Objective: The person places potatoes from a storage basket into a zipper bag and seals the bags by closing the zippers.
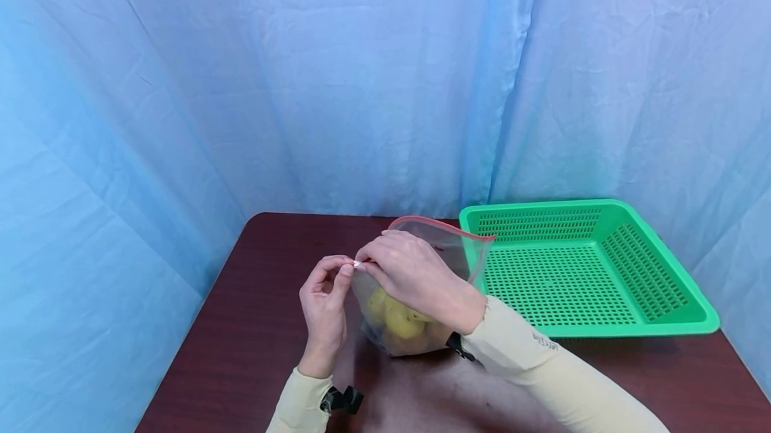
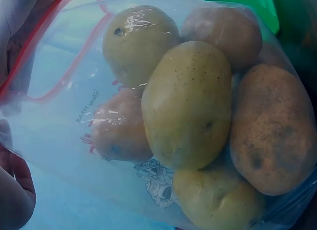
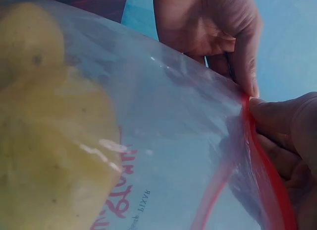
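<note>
A clear zip bag (image 1: 376,332) with a red-edged mouth stands on the table, holding several potatoes (image 2: 188,106), some yellow and some brown. My left hand (image 1: 325,302) pinches the bag's left top corner between thumb and finger. Right beside it, my right hand (image 1: 415,276) pinches the red zip edge (image 3: 265,165) at the same corner. In the right wrist view the thumbs nearly meet at that corner. Toward its right end, the mouth of the bag gapes apart. Printed lettering shows on the plastic.
To the right stands a green plastic basket (image 1: 608,329) with perforated walls and nothing in it, close beside the bag. The dark red-brown table (image 1: 241,346) has a rounded far left corner. Blue curtains (image 1: 361,85) hang behind and at both sides.
</note>
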`<state>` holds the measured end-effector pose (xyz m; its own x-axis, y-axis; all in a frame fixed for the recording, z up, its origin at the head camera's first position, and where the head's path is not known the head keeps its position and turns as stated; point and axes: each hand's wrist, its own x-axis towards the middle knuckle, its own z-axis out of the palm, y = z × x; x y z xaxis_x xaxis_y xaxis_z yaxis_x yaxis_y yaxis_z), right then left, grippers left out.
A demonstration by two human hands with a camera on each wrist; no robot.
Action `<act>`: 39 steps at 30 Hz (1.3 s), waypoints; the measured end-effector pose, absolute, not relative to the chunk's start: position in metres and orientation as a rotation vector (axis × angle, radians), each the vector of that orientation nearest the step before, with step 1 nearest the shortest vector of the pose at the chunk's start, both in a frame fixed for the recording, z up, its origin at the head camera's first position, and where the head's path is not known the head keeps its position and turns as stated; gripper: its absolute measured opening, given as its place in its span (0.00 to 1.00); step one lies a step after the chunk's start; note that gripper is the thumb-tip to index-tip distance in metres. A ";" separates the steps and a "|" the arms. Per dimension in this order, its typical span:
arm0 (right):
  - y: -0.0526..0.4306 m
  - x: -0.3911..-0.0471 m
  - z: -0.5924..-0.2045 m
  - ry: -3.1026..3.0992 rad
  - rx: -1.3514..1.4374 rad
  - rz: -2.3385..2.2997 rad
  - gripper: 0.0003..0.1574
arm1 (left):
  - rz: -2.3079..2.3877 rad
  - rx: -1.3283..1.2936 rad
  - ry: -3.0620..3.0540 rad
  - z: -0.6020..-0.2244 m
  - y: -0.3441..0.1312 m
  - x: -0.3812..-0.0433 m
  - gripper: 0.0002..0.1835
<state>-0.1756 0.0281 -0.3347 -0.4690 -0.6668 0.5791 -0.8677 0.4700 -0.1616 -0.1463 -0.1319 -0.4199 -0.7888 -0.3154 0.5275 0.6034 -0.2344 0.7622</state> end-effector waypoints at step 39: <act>0.054 -0.174 -0.346 -2.277 1.189 0.529 0.04 | -2.045 -0.266 -1.380 -0.424 -0.139 -0.150 0.02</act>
<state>-0.1741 0.0536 -0.3461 -0.4845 -0.6356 0.6011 -0.8355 0.5398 -0.1027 -0.1499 -0.1387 -0.4242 -0.7691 -0.3988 0.4994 0.6124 -0.2362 0.7545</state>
